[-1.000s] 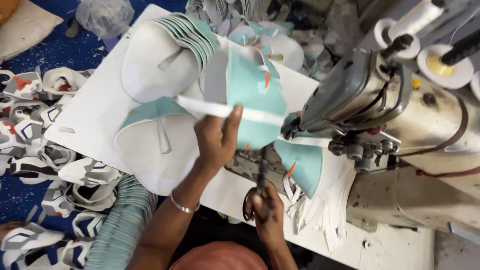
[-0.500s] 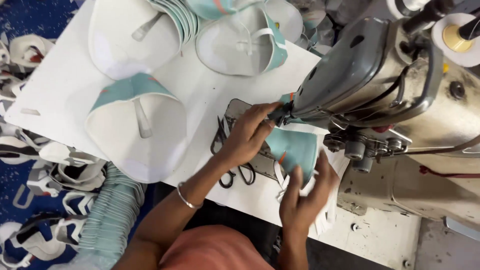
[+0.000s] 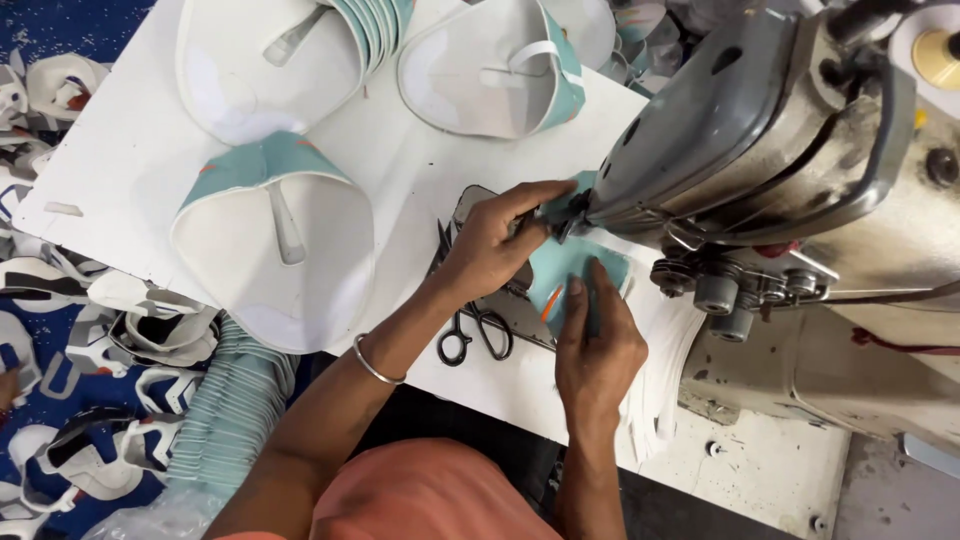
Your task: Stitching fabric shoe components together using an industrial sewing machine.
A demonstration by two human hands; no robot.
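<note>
Black scissors (image 3: 475,325) lie on the white table (image 3: 120,160) near stacked white shoe pieces (image 3: 275,245)

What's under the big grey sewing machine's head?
Under the sewing machine head lies a teal piece, pressed flat by the right hand and left hand. The needle is hidden by the head.

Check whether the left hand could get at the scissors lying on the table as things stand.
Probably yes: the scissors lie uncovered just below the left hand, which rests at the sewing machine; nothing lies between them.
</note>
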